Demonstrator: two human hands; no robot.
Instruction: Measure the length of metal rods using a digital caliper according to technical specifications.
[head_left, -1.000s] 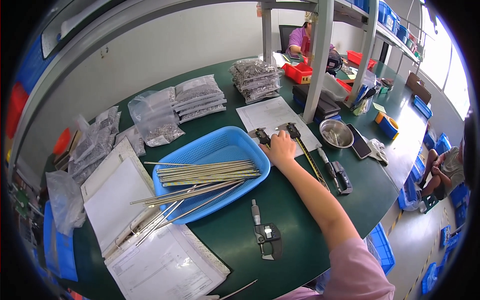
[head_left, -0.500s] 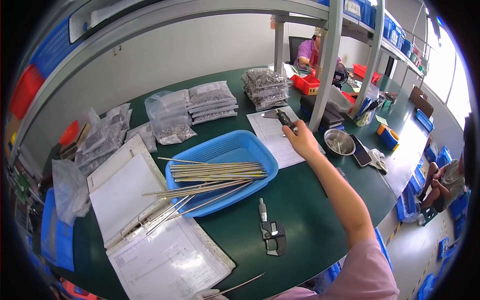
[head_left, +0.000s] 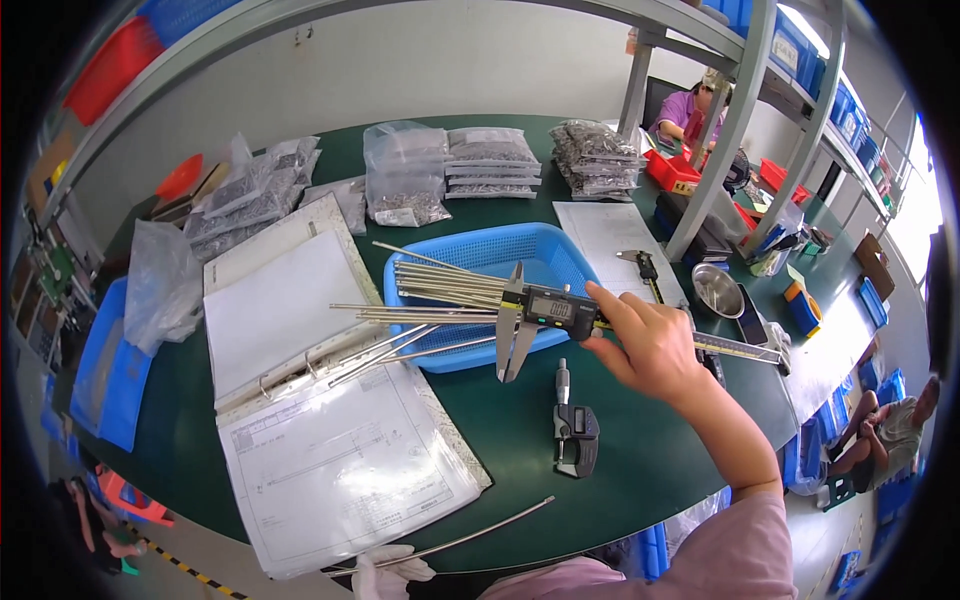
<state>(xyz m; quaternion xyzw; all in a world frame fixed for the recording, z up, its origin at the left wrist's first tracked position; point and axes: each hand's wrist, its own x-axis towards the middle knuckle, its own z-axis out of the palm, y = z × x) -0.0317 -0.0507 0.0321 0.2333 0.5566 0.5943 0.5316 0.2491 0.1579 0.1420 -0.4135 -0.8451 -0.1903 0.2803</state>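
My bare right hand grips a digital caliper by its slider, with the jaws out to the left, in front of the blue basket's edge. At the lower edge my left hand, in a white glove, is closed on a thin metal rod that points up to the right. Several similar rods lie in the blue basket and stick out over its left side. Below the caliper a digital micrometer lies on the green table. A second caliper rests on a paper sheet behind my right hand.
An open binder with sleeved drawings lies at left. Stacked bags of small metal parts line the back. Right of the sheet are a metal bowl and a shelf post. People sit at the far end and at right.
My right hand has come back toward me from the sheet and now holds a caliper in front of the basket. More of my left hand and its rod shows. The whole view has shifted.
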